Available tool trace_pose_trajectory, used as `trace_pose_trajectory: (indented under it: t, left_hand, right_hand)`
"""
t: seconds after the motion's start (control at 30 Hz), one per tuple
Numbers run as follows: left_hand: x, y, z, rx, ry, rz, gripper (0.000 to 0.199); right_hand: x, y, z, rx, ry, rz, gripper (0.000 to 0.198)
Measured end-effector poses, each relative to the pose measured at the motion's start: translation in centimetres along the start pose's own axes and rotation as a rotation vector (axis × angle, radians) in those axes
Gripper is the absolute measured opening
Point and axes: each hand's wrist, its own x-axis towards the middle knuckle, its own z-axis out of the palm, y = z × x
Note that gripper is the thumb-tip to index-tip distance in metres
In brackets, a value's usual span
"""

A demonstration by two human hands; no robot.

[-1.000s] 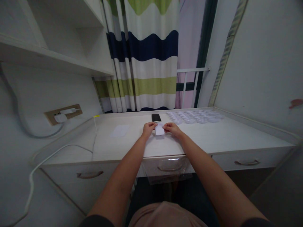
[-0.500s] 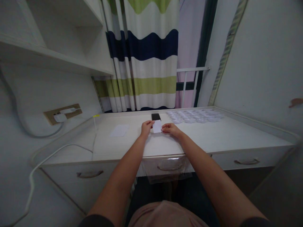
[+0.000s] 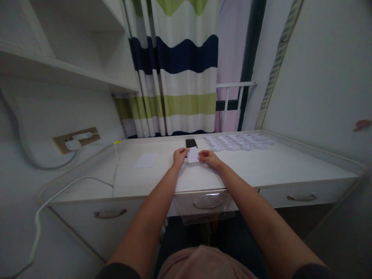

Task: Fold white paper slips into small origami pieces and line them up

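Observation:
A small white piece of paper (image 3: 193, 155) is held up just above the desk between my two hands. My left hand (image 3: 180, 156) pinches its left edge with thumb and fingers. At its right edge, my right hand (image 3: 209, 158) has its fingertips closed on the paper. Right behind the paper lies a black phone-like slab (image 3: 191, 143), its near end partly hidden. To the left, a larger white sheet (image 3: 146, 160) lies flat on the desk (image 3: 238, 170).
Rows of small whitish, translucent pieces (image 3: 238, 142) cover the desk's back right. A clear plastic sheet (image 3: 203, 207) hangs over the front edge at the middle drawer. A white cable (image 3: 78, 180) runs along the left side. A striped curtain (image 3: 188, 85) hangs behind.
Almost nothing differs. Both hands keep the paper in nearly the same place, and the view has shifted very slightly.

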Motion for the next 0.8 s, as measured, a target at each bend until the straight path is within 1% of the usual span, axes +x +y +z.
trace_pose_trajectory:
  t: [0.1,0.13,0.17,0.23,0.37,0.5,0.57,0.67,0.8]
  left_hand:
    - [-0.1,0.1,0.1,0.066,0.009,0.023,0.021]
    - [-0.1,0.1,0.2,0.077,0.001,0.023,0.021]
    - [-0.2,0.2,0.3,0.082,-0.012,0.018,0.021]
    - [-0.4,0.4,0.5,0.067,-0.052,-0.003,0.022]
    - [-1.0,0.8,0.8,-0.029,-0.142,-0.072,0.027]
    - [-1.5,1.1,0.9,-0.048,-0.225,-0.130,0.032]
    - [-1.6,1.1,1.0,-0.044,-0.247,-0.152,0.034]
    - [-1.7,1.2,0.9,-0.074,-0.276,-0.180,0.035]
    - [-1.7,1.2,0.8,-0.127,-0.293,-0.179,0.036]
  right_hand:
    - [0.2,-0.3,0.2,-0.131,0.152,-0.180,0.033]
    - [0.2,-0.4,0.4,-0.178,0.183,-0.229,0.032]
    - [0.2,-0.6,0.5,-0.219,0.192,-0.266,0.030]
    - [0.2,-0.9,0.9,-0.272,0.169,-0.303,0.027]
    - [0.1,-0.9,1.5,-0.284,0.120,-0.277,0.028]
    - [0.0,-0.6,1.6,-0.247,0.133,-0.204,0.034]
    - [0.0,-0.5,1.6,-0.221,0.138,-0.193,0.035]
    - [0.0,-0.4,1.6,-0.155,0.125,-0.181,0.037]
    - [-0.1,-0.7,1.7,0.002,0.088,-0.116,0.040]
